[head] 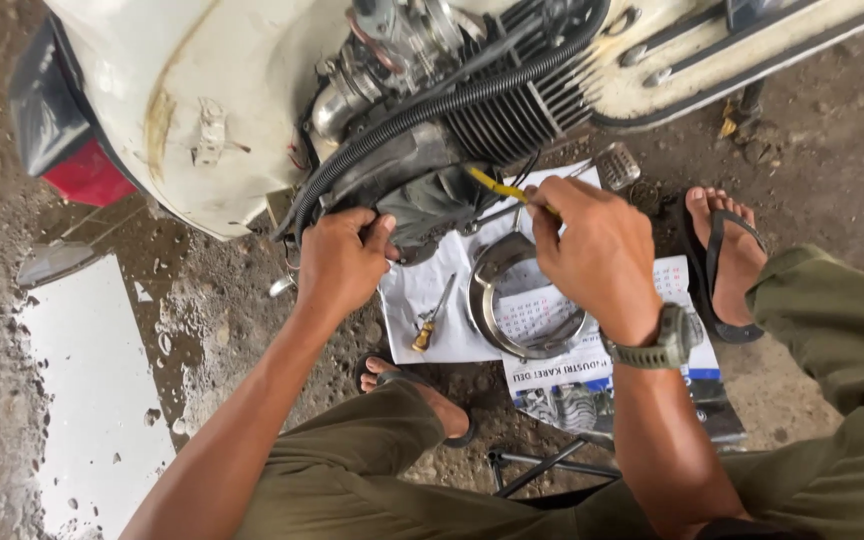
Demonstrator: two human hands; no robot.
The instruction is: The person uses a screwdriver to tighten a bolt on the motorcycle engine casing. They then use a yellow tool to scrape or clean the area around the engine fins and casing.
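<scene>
The left hand point(344, 262) grips the dark engine cover point(422, 185) of a white scooter point(182, 90). The right hand point(597, 250) pinches a yellow-handled screwdriver point(500, 187) aimed at that cover. Nearer, on the paper sheets point(422, 300), lie a metal ring point(527, 300) and another screwdriver point(432, 318).

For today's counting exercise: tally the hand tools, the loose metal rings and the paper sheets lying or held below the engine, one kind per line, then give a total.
Screwdrivers: 2, one yellow-handled in the right hand, one lying on the paper
Metal ring: 1
Paper sheets: 2, a white sheet and a calendar page
Total: 5
The left hand grips the engine cover.
</scene>
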